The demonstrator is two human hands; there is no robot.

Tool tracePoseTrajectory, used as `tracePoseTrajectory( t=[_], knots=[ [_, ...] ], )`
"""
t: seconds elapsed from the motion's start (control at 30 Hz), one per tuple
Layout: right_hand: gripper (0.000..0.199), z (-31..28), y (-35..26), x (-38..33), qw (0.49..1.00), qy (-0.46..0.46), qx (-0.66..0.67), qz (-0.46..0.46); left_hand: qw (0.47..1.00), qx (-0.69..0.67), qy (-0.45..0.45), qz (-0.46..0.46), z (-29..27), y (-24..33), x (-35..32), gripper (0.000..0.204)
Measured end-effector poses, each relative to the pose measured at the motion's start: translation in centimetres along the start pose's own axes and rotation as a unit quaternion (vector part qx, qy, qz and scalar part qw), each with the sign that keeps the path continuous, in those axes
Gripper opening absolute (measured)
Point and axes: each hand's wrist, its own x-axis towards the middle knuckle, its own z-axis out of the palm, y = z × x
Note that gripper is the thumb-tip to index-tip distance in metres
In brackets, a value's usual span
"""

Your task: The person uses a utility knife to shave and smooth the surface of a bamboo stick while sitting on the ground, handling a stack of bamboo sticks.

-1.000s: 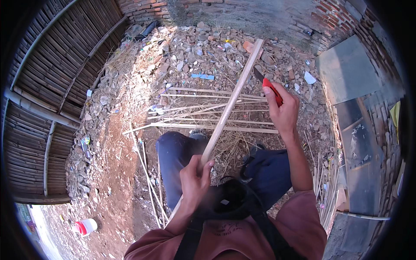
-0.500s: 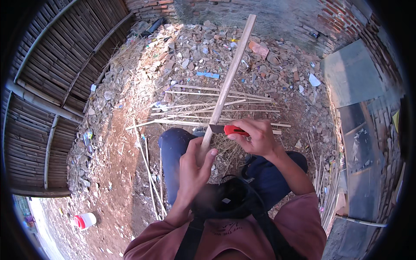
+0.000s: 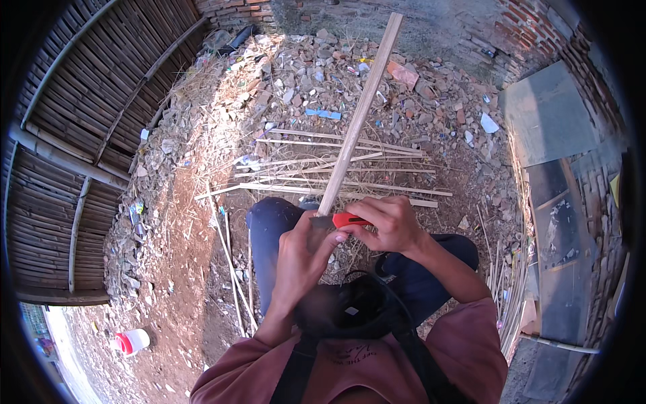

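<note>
My left hand grips the strip; my right clenches the knife against it, shaving; next, push steadily away.

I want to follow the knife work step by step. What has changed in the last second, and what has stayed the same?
The right hand with the red-handled knife came down from far up the long pale bamboo strip to its lower end, beside the left hand. The left hand kept its grip on the strip, which stayed tilted up and away. The loose bamboo slivers on the ground did not move.
</note>
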Motion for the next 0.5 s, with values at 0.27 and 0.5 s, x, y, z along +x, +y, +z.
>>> tracePoseTrajectory(
  t=[0.27, 0.5],
  knots=[
    [0.03, -0.2, -0.8, 0.0, 0.999, 0.005, -0.046, 0.015, 0.997, -0.033, 0.058, 0.034, 1.3, -0.9, -0.1, 0.028],
    [0.031, -0.1, -1.0, -0.1, 0.998, 0.022, -0.064, 0.02, 0.997, -0.015, 0.076, 0.014, 1.5, -1.2, 0.0, 0.028]
  ],
)
